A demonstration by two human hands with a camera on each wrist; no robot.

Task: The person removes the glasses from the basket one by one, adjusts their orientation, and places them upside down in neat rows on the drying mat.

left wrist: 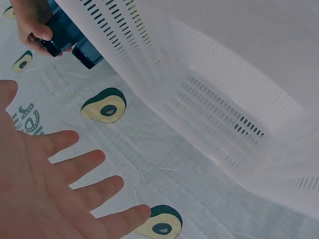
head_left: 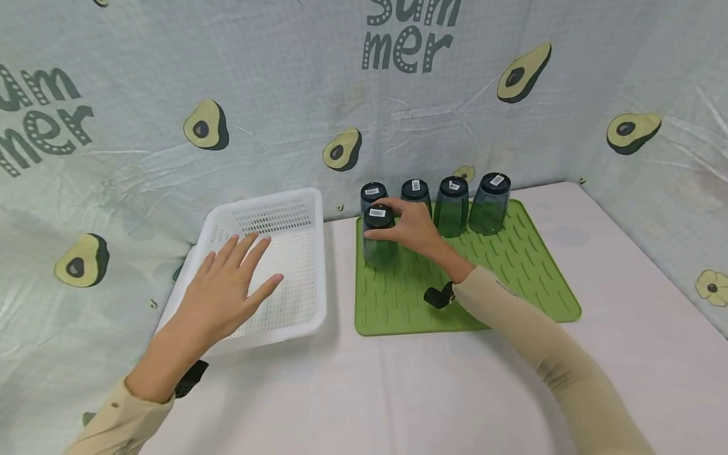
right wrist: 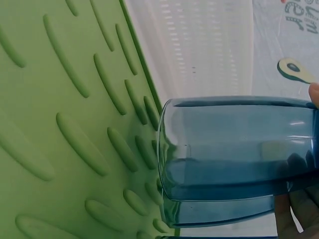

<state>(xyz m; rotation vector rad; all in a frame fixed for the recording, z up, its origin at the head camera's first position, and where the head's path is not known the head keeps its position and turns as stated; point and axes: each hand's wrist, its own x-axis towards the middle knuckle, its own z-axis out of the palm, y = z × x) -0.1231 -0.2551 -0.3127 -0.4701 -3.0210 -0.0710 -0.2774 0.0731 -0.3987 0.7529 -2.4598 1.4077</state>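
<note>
A: Where is the right hand (head_left: 411,229)?
B: On the mat (head_left: 512,265), at its front-left cup (head_left: 379,237). The fingers (head_left: 382,235) curl round the cup's upturned base, pinching it from the side.

A: Is the cup upright?
B: Mouth down. In the right wrist view its rim (right wrist: 167,149) sits just above or on the mat's ridges; I cannot tell whether it touches.

A: What else is on the mat?
B: Four more cups in a row along its far edge, all upside down: one (head_left: 373,194) right behind the held cup, then a second (head_left: 416,191), a third (head_left: 452,206) and a fourth (head_left: 490,203) towards the mat's right.

A: And the left hand (head_left: 227,291)?
B: Left of the mat, over the white basket (head_left: 307,297). Its fingers (left wrist: 79,164) are straight and spread, holding nothing. The basket stands just beside the mat on the bench (head_left: 398,392).
</note>
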